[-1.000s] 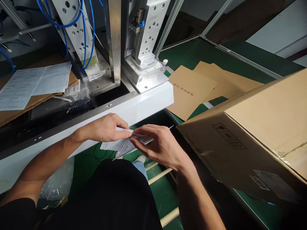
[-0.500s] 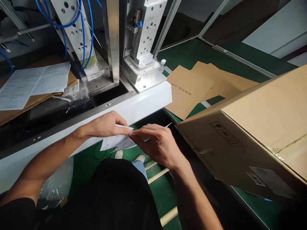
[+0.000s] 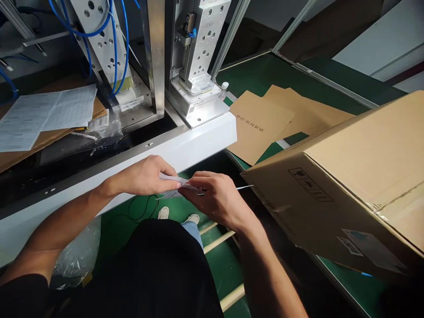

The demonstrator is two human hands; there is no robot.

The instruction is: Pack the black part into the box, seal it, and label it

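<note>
Paper with print (image 3: pixel 171 193) is pinched by the left hand (image 3: pixel 150 176) and the right hand (image 3: pixel 217 194), both nearly closed. Cardboard box (image 3: pixel 344 185) is near, at right.

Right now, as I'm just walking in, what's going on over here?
A person is holding some printed paper with both hands. The left hand pinches it close beside the right hand; I can't tell whether it's one sheet or several. A big cardboard box is to the right, and more papers lie to the left, beside the machine.
</note>
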